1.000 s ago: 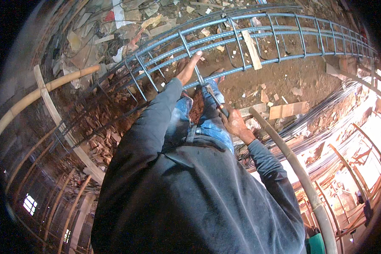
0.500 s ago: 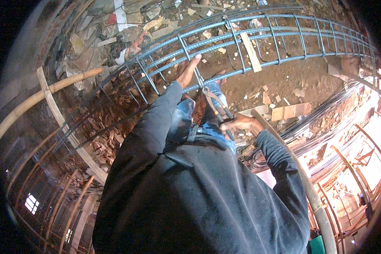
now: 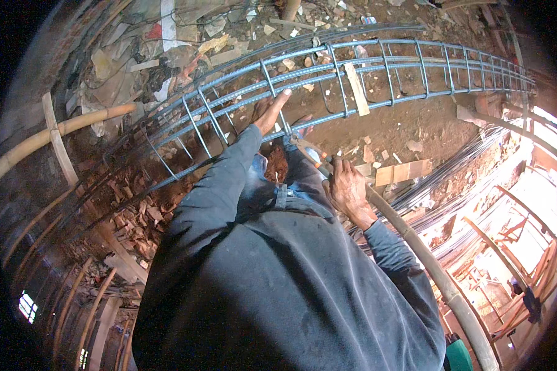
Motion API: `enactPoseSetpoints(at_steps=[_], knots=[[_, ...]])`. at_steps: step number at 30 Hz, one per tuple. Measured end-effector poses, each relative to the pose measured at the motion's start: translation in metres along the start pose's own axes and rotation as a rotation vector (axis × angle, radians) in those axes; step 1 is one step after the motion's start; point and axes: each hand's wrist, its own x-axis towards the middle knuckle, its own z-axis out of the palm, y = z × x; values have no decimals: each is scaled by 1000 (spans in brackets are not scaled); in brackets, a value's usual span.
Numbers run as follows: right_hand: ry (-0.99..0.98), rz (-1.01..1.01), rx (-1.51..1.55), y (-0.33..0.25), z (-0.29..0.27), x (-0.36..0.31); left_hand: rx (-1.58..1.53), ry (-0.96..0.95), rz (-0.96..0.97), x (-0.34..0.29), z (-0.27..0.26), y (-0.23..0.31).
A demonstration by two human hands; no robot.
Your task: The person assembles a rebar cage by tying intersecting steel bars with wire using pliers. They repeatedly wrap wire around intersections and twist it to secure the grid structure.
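A long cage of blue-grey rebar (image 3: 377, 65) lies across rubble-strewn ground in front of me. My left hand (image 3: 267, 113) reaches forward to a stirrup (image 3: 273, 93) where it crosses a long bar, one finger stretched up along it and the rest closed around the steel. My right hand (image 3: 346, 188) is lower and to the right, close to my knee, shut on a slim metal hand tool (image 3: 308, 150) whose tip points up-left toward the cage near my left hand. My dark sleeves and jacket hide the ground below.
A short wooden slat (image 3: 356, 89) lies across the cage. A thick bamboo pole (image 3: 433, 272) runs down right beside me, and more bamboo (image 3: 62, 130) lies at the left. Loose rebar bundles (image 3: 452, 179), a cardboard scrap (image 3: 405, 172), broken bricks and litter cover the ground.
My right hand has shifted slightly with the tool, its tip staying near the cage. My left hand has stayed on the same stirrup.
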Motion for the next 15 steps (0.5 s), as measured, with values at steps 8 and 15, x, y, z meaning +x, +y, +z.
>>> enactPoseSetpoints(at_steps=[8, 15], knots=[[-408, 37, 507, 31, 16, 26, -50, 31, 60, 9, 8, -18], [-270, 87, 512, 38, 46, 20, -188, 163, 179, 35, 20, -41]])
